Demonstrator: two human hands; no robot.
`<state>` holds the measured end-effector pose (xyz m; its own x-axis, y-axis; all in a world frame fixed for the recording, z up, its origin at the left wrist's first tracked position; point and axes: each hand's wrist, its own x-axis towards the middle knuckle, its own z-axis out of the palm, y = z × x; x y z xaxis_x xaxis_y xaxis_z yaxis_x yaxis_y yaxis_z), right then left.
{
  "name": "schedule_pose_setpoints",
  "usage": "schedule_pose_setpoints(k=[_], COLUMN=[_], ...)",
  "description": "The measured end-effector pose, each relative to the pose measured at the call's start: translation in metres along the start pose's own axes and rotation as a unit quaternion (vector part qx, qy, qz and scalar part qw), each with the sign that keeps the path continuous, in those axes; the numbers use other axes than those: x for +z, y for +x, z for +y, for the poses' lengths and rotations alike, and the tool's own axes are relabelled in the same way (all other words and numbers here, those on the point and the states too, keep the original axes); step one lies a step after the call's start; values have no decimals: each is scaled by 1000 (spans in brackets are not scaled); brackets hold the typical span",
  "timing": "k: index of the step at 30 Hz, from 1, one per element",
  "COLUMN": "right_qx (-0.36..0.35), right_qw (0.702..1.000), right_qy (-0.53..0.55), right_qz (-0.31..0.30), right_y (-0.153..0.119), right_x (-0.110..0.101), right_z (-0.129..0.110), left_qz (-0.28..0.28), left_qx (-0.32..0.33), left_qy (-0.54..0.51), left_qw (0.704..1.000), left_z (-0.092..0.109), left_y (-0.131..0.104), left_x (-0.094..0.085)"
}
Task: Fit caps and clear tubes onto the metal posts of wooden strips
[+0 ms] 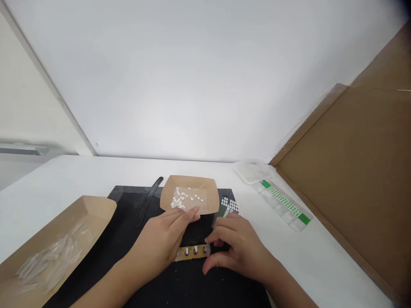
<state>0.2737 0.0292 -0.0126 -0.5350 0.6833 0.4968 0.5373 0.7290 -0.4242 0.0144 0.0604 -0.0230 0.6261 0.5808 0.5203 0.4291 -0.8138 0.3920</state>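
A short gold-brown strip with several dark round spots lies on the black mat; white oval pieces sit on some of the spots. My left hand is over the strip's left end, its fingers pressed together and pointing at the near edge of a small cardboard tray. Whatever those fingers hold is too small or hidden to name. At the strip's right end, my right hand has thumb and forefinger apart around a clear edge, with nothing visibly gripped. Small white pieces lie in the small tray.
A larger cardboard tray with clear plastic pieces is at the left. A black tool lies behind my left hand. White stickers, a green-edged strip, a clear container and a cardboard box are to the right.
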Motion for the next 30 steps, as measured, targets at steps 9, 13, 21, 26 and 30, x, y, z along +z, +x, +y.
schedule_pose_setpoints(k=[9, 13, 21, 26, 30], right_qx=[11, 7, 14, 28, 31], right_qw=[999, 999, 999, 999, 998], right_qy=[-22, -21, -8, -2, 2], right_qz=[-35, -32, -30, -40, -55], right_y=[-1, -1, 0, -2, -2], right_x=[4, 6, 6, 8, 9], right_z=[5, 6, 6, 8, 9], left_qz=[-88, -95, -90, -93, -104], left_qx=[-10, 19, 30, 35, 44], left_qy=[24, -27, -56, -66, -79], left_qw=[996, 995, 994, 993, 991], left_z=[7, 13, 19, 21, 23], left_y=[2, 4, 7, 7, 6], left_x=[-7, -10, -13, -12, -12])
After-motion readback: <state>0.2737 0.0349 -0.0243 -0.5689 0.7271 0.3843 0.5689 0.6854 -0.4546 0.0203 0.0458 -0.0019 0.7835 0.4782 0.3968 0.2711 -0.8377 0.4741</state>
